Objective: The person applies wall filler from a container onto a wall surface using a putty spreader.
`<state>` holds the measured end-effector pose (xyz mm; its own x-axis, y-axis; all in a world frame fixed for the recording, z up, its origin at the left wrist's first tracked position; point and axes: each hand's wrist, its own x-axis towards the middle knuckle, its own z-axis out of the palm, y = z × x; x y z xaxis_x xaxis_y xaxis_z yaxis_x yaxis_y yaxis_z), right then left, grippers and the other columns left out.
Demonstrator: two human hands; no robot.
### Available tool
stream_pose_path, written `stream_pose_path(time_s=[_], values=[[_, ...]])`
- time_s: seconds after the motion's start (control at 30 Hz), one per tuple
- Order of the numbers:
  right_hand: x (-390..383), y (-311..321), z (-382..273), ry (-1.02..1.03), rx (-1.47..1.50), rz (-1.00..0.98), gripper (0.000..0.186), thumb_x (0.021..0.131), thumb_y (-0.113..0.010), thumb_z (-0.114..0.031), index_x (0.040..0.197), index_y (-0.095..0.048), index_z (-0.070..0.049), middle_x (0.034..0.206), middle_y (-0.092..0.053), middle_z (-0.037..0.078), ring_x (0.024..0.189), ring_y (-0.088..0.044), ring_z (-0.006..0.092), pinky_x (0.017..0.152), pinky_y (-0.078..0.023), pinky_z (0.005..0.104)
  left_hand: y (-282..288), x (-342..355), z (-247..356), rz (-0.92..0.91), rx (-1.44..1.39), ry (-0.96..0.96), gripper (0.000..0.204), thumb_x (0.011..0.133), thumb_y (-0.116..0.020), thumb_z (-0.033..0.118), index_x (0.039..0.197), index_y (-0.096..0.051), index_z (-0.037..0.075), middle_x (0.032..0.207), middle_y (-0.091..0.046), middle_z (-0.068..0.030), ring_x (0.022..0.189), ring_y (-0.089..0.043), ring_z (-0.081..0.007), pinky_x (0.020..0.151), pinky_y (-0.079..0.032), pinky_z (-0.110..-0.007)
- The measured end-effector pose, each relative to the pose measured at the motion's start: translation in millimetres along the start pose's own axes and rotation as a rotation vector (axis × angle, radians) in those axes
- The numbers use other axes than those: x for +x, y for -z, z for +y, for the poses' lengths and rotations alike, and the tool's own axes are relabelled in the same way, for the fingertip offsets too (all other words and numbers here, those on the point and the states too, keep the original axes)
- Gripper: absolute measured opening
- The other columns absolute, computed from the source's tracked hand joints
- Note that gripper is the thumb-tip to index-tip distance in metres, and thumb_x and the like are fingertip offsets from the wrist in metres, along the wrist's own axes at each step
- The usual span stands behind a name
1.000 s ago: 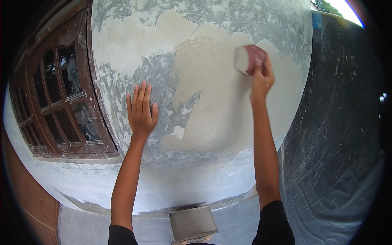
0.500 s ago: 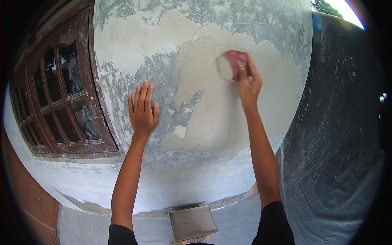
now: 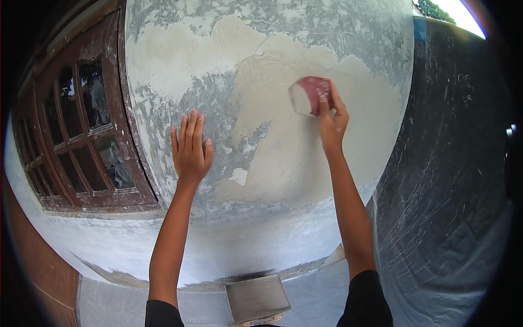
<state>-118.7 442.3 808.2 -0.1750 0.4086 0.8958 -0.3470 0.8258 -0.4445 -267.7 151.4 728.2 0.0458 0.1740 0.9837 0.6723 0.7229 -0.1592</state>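
Observation:
My right hand (image 3: 332, 121) grips a dark red putty spreader (image 3: 321, 91) by its right side, thumb on the face toward me. A pale, putty-coloured area covers the spreader's left part. It is against or just in front of the beige filler patch (image 3: 283, 158) on the wall; the exact contact is hard to tell. My left hand (image 3: 190, 150) lies flat on the bare grey wall (image 3: 212, 109) left of the patch, fingers pointing up and holding nothing.
A brown wooden window (image 3: 81, 131) with several panes is at the left. Black plastic sheeting (image 3: 447, 163) hangs along the right side. Below, a grey flat-topped block or box (image 3: 257, 298) stands on a grey sheet (image 3: 201, 308) at the wall's foot.
My right hand has moved slightly down the wall with the spreader. My left hand has stayed in place.

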Motion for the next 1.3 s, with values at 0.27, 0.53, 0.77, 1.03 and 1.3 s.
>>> stream_pose_path(time_s=[0.27,0.53,0.77,1.03,1.3], values=[[11,26,38,-0.182,0.583,0.450,0.046,0.100,-0.059,-0.014,0.144,-0.049,-0.005,0.129,-0.062,0.013,0.111,-0.059,0.0169,0.095,-0.046,0.0286,-6,-1,9,-0.004,-0.015,0.016,0.055,0.093,-0.048,0.018,0.147,-0.041,0.009,0.154,-0.041,-0.0083,0.145,-0.033,-0.0280,0.121,-0.017,-0.051],[-13,4,16,-0.017,0.185,0.080,0.041,0.099,-0.060,-0.015,0.138,-0.056,-0.004,0.124,-0.065,0.013,0.111,-0.057,0.0187,0.098,-0.042,0.0314,-2,-3,5,0.001,-0.005,0.012,0.056,0.093,-0.048,0.017,0.147,-0.041,0.009,0.154,-0.041,-0.0080,0.145,-0.033,-0.0278,0.121,-0.017,-0.051],[-24,8,34,-0.189,0.509,0.440,0.040,0.100,-0.058,-0.015,0.139,-0.056,-0.005,0.126,-0.064,0.013,0.105,-0.057,0.0160,0.094,-0.043,0.0308,-4,-11,7,-0.002,-0.011,0.026,0.055,0.093,-0.048,0.018,0.147,-0.041,0.009,0.154,-0.041,-0.0077,0.146,-0.033,-0.0275,0.121,-0.016,-0.052],[-71,-30,-20,0.245,-0.032,-0.142,0.038,0.094,-0.064,-0.014,0.132,-0.063,-0.009,0.103,-0.071,0.010,0.091,-0.055,0.0222,0.089,-0.043,0.0322,-2,-13,5,-0.003,0.001,0.026,0.055,0.093,-0.049,0.018,0.147,-0.042,0.009,0.154,-0.041,-0.0078,0.146,-0.032,-0.0268,0.121,-0.016,-0.051],[-49,-10,18,-0.206,0.631,0.411,0.041,0.100,-0.060,-0.019,0.139,-0.057,-0.009,0.125,-0.063,0.014,0.108,-0.059,0.0208,0.097,-0.043,0.0314,-5,-21,6,-0.003,0.014,0.011,0.056,0.093,-0.049,0.018,0.147,-0.041,0.008,0.154,-0.041,-0.0086,0.146,-0.032,-0.0275,0.121,-0.017,-0.051]])
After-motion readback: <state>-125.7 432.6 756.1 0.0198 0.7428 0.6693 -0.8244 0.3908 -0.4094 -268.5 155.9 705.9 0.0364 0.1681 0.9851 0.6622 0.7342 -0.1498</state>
